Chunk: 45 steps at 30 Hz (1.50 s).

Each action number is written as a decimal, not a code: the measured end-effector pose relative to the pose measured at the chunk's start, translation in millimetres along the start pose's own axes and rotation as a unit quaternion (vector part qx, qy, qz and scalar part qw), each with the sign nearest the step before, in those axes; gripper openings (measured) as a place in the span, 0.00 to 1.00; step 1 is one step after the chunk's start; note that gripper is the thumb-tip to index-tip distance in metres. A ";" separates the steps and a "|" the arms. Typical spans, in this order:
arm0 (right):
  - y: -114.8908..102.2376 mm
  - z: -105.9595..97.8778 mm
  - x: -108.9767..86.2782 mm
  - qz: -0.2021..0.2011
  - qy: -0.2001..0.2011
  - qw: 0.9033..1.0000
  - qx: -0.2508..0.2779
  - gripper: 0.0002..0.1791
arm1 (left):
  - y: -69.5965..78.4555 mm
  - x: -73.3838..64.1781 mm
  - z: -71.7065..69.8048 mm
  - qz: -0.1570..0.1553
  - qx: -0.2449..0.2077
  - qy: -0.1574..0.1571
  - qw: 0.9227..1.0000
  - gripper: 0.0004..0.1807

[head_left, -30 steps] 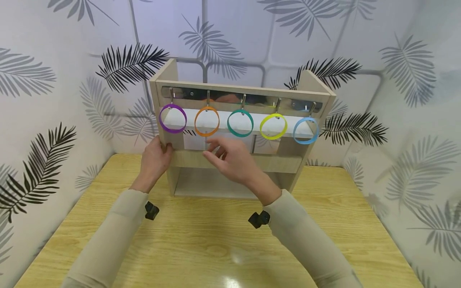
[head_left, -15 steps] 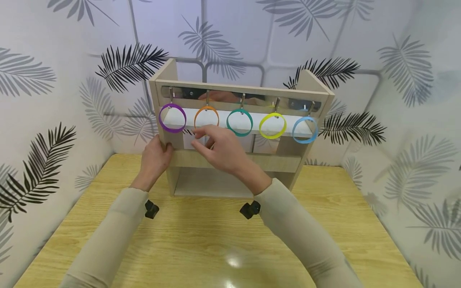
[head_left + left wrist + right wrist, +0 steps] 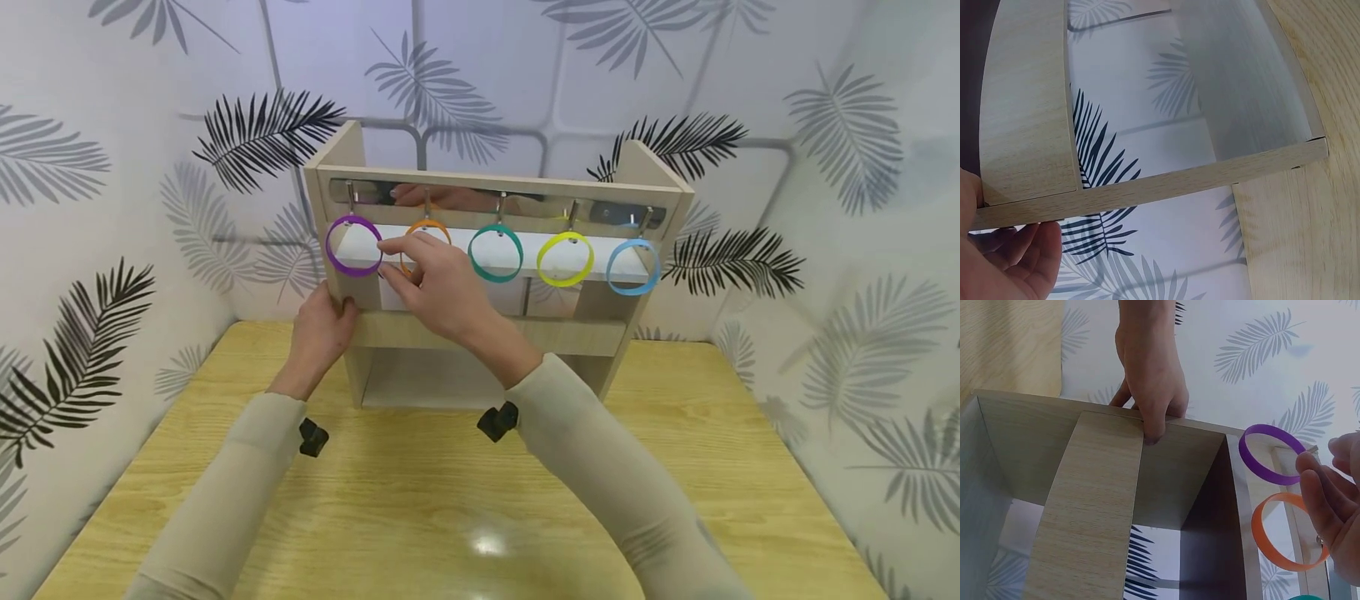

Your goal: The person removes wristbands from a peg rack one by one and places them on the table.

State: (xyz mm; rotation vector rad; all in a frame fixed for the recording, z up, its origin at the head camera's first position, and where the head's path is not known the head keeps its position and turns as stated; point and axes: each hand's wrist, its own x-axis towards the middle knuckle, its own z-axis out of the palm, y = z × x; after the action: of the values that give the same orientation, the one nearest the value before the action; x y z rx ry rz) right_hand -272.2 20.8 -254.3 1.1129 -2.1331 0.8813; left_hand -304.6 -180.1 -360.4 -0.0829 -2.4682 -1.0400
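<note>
On metal hooks across the front of a wooden shelf unit (image 3: 570, 337) hang a purple ring (image 3: 330, 250), an orange ring (image 3: 435, 223), a green ring (image 3: 472, 260), a yellow ring (image 3: 542, 268) and a light blue ring (image 3: 633, 292). My left hand (image 3: 321, 329) grips the unit's left side panel (image 3: 1160, 190), thumb in front and fingers behind. My right hand (image 3: 442, 287) reaches up to the purple ring's right edge, index finger and thumb apart. In the right wrist view its fingertips (image 3: 1305, 464) overlap that ring (image 3: 1252, 464); firm contact cannot be made out. The hand partly covers the orange ring.
The unit stands on a wood-grain table (image 3: 405, 500) near a leaf-patterned wall (image 3: 495, 67). A shiny metal strip (image 3: 555, 206) holds the hooks. Below it runs a crossboard (image 3: 577, 335), with an open lower compartment (image 3: 420, 383).
My right hand has moved left and up, from below the orange and green rings to the purple ring's edge. My left hand keeps its grip on the side panel.
</note>
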 end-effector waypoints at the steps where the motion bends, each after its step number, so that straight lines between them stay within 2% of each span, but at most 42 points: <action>1: -0.1 0.5 1.1 0.004 -0.002 1.000 -0.004 0.14 | 0.0 0.0 -0.2 0.000 -0.001 -0.002 1.000 0.20; 10: 2.2 4.2 10.0 0.023 -0.025 0.998 -0.056 0.16 | -1.1 0.7 1.9 0.008 0.004 0.009 1.000 0.19; 20: 3.8 7.1 17.1 0.043 -0.045 0.995 -0.082 0.17 | -1.6 1.2 2.5 0.011 0.003 0.014 1.000 0.21; 30: 4.5 16.7 20.7 0.049 -0.031 0.993 -0.106 0.19 | -4.4 0.7 3.2 0.010 0.007 0.013 1.000 0.21; 35: 2.5 19.0 24.7 0.062 -0.034 0.992 -0.102 0.19 | -5.7 1.4 2.9 0.012 0.005 0.013 1.000 0.21; 45: 4.2 26.7 27.7 0.079 -0.009 0.993 -0.091 0.16 | -4.9 1.6 3.1 0.011 0.002 0.008 1.000 0.21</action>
State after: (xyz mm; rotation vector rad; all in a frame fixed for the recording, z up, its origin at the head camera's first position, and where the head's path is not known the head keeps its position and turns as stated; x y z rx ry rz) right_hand -294.3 -11.0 -251.8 0.8741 -2.2884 0.7307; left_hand -308.3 -181.6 -364.9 -0.1000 -2.4494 -1.0219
